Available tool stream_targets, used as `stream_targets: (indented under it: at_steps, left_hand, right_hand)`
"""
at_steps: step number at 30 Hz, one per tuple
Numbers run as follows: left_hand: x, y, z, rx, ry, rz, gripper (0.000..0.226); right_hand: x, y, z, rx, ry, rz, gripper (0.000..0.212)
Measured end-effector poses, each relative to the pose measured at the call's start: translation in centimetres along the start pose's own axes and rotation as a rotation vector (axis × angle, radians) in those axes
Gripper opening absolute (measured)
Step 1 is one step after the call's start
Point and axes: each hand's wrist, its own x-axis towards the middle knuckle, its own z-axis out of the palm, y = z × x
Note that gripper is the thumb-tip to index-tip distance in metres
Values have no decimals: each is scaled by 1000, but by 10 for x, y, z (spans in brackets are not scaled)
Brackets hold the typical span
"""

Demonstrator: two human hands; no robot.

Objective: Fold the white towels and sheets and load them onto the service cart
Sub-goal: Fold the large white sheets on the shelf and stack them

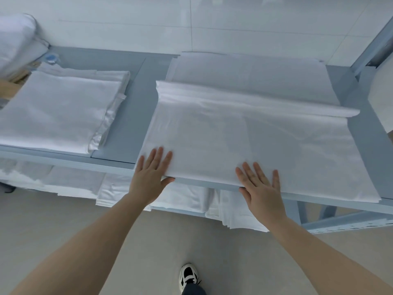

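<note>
Blue service cart (pixel 131 116), top shelf: folded white sheet (pixel 244 145) at right, folded white towel (pixel 59 111) at left. My left hand (pixel 152 173) and right hand (pixel 260 188) lie spread flat on the sheet's near edge.

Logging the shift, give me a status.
Left hand and right hand flat, open on folded sheet at shelf front edge. Second folded stack to the left. Nothing in the way.
</note>
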Motion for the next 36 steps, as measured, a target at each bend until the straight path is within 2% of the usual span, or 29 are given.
stream_targets:
  at_steps: [2,4,7,9,12,15,18,23,27,30,33,36]
  left_hand:
    - [-2,10,-1,2,-23,-36,87]
    - [-3,32,-2,-2,-16,8,90]
    - [2,74,-1,-19,-23,147,86]
    - [9,93,-2,-30,-4,138,78]
    - [10,99,0,-65,53,125,69]
    - [5,96,6,-44,53,115,76]
    - [-1,100,3,-39,33,87,83]
    - [-8,100,-12,-143,-55,92,68]
    - [-16,105,-32,-300,-100,124,42]
    - [-31,111,-53,-308,37,93,24]
    - [-47,112,-75,-245,144,70,11]
    - [-59,112,-101,-231,299,74,5]
  right_hand:
    - [-3,-3,0,5,21,3,47]
    - [-5,-5,-1,20,46,5,45]
    - [-5,0,-8,51,2,-21,60]
    - [-8,19,-13,26,-65,-24,65]
    - [-21,64,-25,-45,-158,168,70]
    - [-38,92,-34,-73,-232,295,69]
    - [-47,94,-40,-80,-257,352,67]
    - [-54,97,-58,-56,-217,404,69]
    - [-63,106,-72,-35,-133,522,54]
    - [-70,107,-88,7,-38,597,38]
    - [-79,104,-105,76,179,526,24]
    - [-85,99,-121,75,325,452,20]
